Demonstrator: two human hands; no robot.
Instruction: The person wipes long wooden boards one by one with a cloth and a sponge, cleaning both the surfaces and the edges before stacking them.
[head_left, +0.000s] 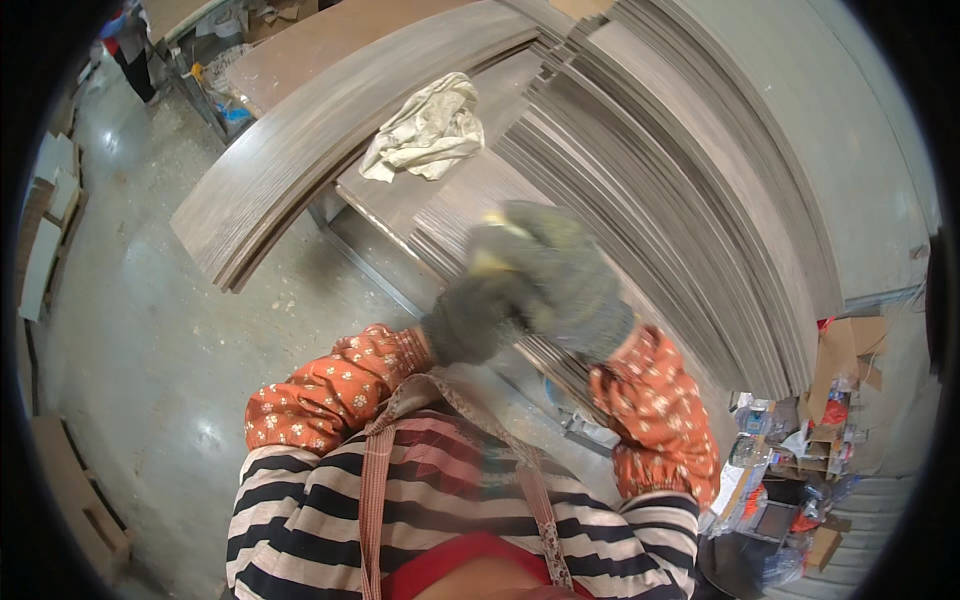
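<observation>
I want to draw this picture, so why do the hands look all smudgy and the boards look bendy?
In the head view, the left hand in a dark grey glove and the right hand in a dark grey glove are smeared by motion blur; the crumpled pale cloth rag stays sharp; the stacked grey-brown flat boards curve from fisheye distortion; the glossy grey concrete floor shows soft glare.

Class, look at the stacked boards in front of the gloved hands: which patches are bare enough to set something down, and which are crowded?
Free: the broad pale top board at the right, and the brown board behind the crumpled rag. Crowded: the stepped board edges in the middle, and the cluttered floor corner at the lower right. The left hand and right hand meet over those edges.
</observation>
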